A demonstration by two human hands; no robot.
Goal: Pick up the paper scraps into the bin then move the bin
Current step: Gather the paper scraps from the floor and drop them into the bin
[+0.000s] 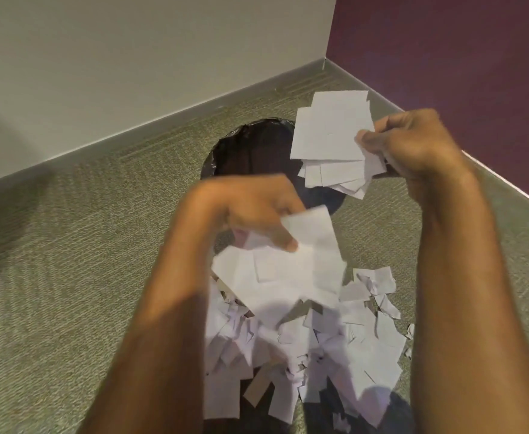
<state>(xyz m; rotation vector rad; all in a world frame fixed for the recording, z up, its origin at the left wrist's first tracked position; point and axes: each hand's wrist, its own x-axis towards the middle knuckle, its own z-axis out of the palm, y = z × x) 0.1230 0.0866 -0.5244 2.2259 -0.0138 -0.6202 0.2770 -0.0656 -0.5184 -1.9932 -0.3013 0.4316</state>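
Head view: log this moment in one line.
left hand: holds loose scraps | right hand: holds scrap stack at bin | floor pile: uncollected

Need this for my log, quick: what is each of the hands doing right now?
Left hand: grips a bunch of scraps.
Right hand: pinches a paper stack.

Bin [241, 142]: round, black-lined, upright on carpet [69, 277].
Scrap pile [313, 343]: white, heaped on carpet near bin.
Scrap stack [332, 133]: flat white pieces, pinched by right hand [413, 145] over bin.
Scrap bunch [291, 274]: white, gripped by left hand [247, 211] above pile.
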